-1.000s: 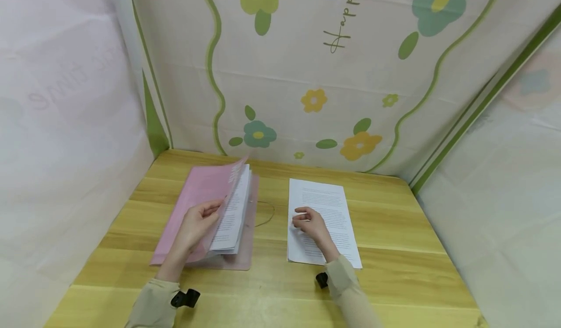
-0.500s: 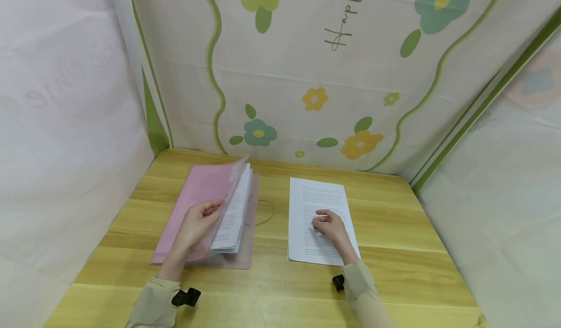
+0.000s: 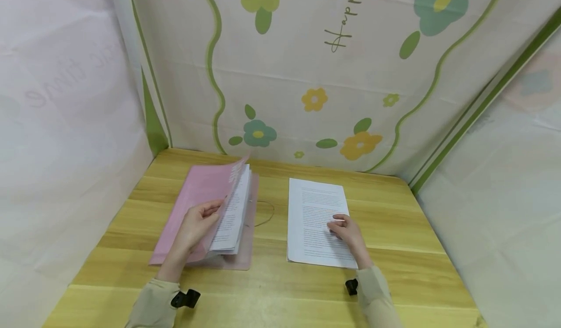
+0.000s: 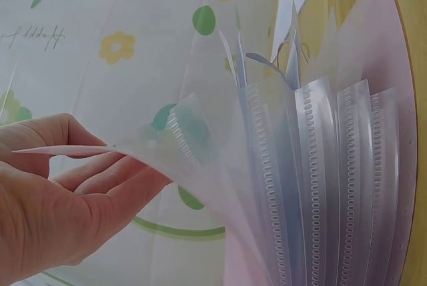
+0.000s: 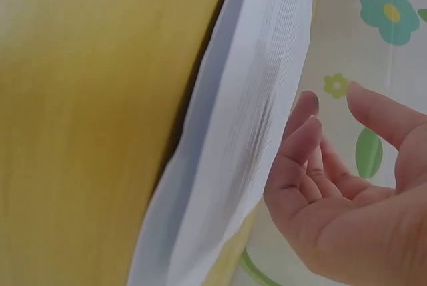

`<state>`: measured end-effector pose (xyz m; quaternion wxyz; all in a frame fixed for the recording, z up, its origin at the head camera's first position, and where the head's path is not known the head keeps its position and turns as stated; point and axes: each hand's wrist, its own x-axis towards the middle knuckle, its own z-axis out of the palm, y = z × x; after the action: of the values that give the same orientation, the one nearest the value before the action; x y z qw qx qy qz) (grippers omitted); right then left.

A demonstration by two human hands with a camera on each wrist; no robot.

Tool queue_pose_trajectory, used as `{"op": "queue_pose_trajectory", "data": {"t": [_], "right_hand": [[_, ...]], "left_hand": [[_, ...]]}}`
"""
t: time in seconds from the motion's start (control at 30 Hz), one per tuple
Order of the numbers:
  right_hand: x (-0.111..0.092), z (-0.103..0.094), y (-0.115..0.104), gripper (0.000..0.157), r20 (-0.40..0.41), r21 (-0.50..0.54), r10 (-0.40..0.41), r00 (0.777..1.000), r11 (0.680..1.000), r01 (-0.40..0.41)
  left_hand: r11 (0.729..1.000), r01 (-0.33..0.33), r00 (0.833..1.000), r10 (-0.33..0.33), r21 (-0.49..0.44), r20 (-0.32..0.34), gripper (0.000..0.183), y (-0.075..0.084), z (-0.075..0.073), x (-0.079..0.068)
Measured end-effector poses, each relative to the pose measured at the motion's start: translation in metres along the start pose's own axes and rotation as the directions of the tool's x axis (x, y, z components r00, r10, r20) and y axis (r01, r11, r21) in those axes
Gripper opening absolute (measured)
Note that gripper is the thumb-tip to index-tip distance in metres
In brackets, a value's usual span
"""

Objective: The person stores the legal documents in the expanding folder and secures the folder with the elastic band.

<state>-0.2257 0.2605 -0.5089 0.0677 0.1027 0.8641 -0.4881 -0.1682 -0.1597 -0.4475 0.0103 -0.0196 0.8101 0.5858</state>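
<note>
My left hand (image 3: 197, 225) pinches the raised cover of a pink folder (image 3: 203, 184) on the left side of the table. Printed sheets (image 3: 231, 221) show beneath that cover. Several clear plastic sleeves (image 4: 317, 186) fan out inside in the left wrist view, where thumb and fingers (image 4: 110, 196) lie on either side of the cover's edge. A stack of printed paper (image 3: 313, 221) lies flat on the right. Over its right part hovers my right hand (image 3: 348, 231), fingers loosely bent, holding nothing. The right wrist view shows the stack's layered edge (image 5: 247, 126) beside the fingers.
A thin elastic loop (image 3: 272, 213) sticks out from the folder's right side. The wooden table (image 3: 263, 294) is bounded by a flowered cloth (image 3: 271, 75) at the back and by white cloth walls at left and right.
My right hand has moved rightward across the paper stack, from near its left edge to its right part. The left hand and the raised folder cover stay in place.
</note>
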Motion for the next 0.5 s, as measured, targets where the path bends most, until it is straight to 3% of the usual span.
{"op": "queue_pose_trajectory", "data": {"t": [0.5], "right_hand": [[-0.005,-0.020,0.005,0.058,-0.047,-0.110,0.023,0.999,0.994,-0.028]], "left_hand": [[1.000,0.009,1.000,-0.009,-0.002,-0.002,0.043,0.001,-0.001,-0.001]]}}
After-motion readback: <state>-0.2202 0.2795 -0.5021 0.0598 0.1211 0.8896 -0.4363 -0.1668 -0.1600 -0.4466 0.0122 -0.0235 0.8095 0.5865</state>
